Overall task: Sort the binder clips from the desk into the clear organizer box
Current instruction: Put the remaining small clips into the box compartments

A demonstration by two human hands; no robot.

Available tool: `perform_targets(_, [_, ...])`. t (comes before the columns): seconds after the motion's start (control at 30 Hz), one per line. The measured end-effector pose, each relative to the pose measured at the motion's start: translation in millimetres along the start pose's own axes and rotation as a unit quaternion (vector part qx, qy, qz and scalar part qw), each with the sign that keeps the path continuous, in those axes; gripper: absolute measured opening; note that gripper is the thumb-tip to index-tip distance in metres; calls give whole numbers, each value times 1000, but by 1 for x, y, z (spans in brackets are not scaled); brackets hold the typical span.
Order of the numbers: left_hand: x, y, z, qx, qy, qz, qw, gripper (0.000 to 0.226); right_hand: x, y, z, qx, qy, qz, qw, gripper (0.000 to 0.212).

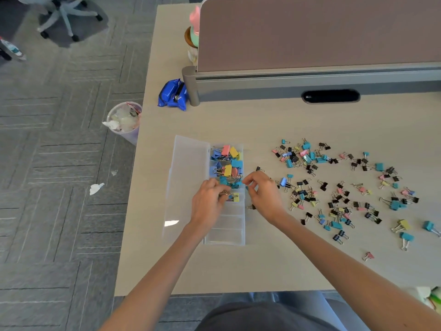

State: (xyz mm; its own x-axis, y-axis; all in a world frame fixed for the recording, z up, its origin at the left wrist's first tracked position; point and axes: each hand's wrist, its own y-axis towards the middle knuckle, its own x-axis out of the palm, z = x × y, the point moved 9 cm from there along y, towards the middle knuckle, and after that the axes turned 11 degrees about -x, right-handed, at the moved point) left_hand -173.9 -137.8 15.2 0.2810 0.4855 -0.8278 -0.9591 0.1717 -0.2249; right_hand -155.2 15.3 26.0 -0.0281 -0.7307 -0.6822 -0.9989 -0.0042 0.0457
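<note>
Clip sort: one clear organizer box (224,235) on the counter (238,266) at centre frame, its lid (188,177) laid open to the left.
Box is a translucent single column of compartments; the upper ones hold large blue, pink, yellow and teal clips. Loose binder clips (334,187) lie scattered at right of frame, black, teal, pink, yellow and blue (too many and too overlapped to count). Two hands. The left hand (210,204) has its fingers curled over small clips in a middle compartment; cannot tell if it grips one. The right hand (265,194) pinches a small teal clip (247,187) at the box's right rim.
</note>
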Motion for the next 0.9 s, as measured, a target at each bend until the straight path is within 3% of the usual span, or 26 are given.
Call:
perform_targets(0.2, [7, -6, 3, 18, -26, -54, 998, 33, 3, -6, 8, 12, 23, -13, 1000, 16])
perform_targets(0.3, [12, -11, 10, 61, 23, -77, 995, 32, 6, -6, 8, 14, 21, -24, 999, 16])
perform_targets(0.7, [19, -4, 30, 103, 29, -50, 993, 29, 0, -13, 14, 35, 32, -10, 999, 20])
perform_targets(0.9, [18, -6, 31, 115, 23, -41, 992, 38, -5, -20, 23, 51, 35, -4, 998, 21])
